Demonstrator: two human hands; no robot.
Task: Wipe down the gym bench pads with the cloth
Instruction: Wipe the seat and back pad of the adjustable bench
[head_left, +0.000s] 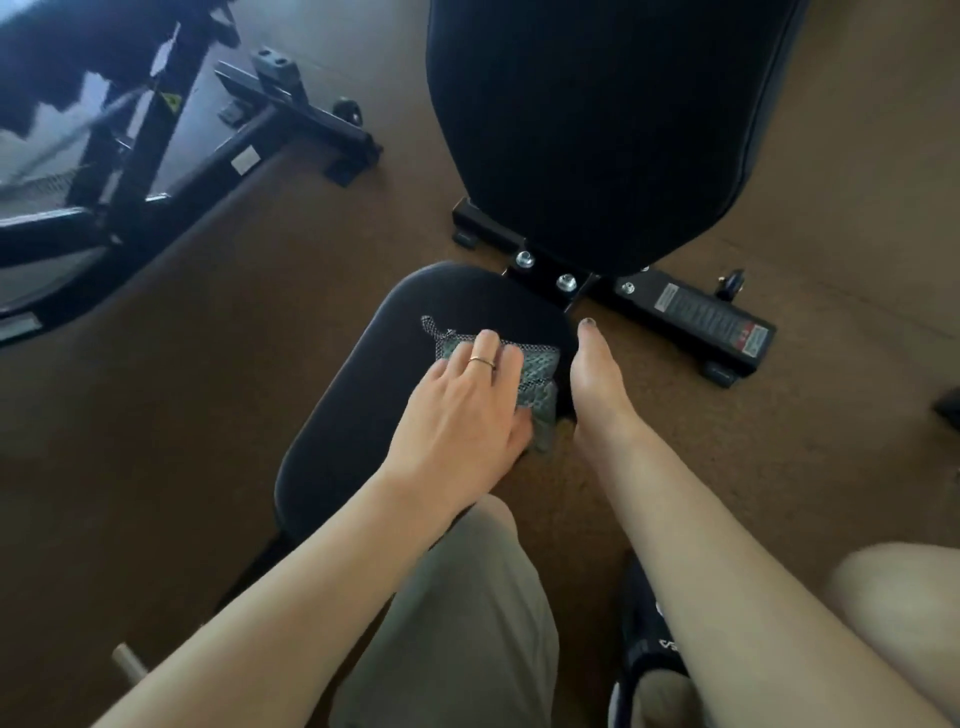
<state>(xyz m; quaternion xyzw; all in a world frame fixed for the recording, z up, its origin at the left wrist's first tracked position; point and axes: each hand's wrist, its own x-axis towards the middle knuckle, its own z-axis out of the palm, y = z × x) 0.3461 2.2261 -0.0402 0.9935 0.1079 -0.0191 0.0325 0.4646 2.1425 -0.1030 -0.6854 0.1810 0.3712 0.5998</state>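
Centre frame: left hand (462, 410), fingers together, pressed grey patterned cloth (524, 374) onto black oval seat pad (363, 395).
Right hand (597, 384): gripped pad's edge, fingers hidden.

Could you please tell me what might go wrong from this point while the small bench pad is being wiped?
The left hand presses the grey patterned cloth near the right edge of the small black seat pad, so a stroke could push it off onto the brown floor. The right hand grips that same edge and may block the wipe. The large black back pad might get skipped.
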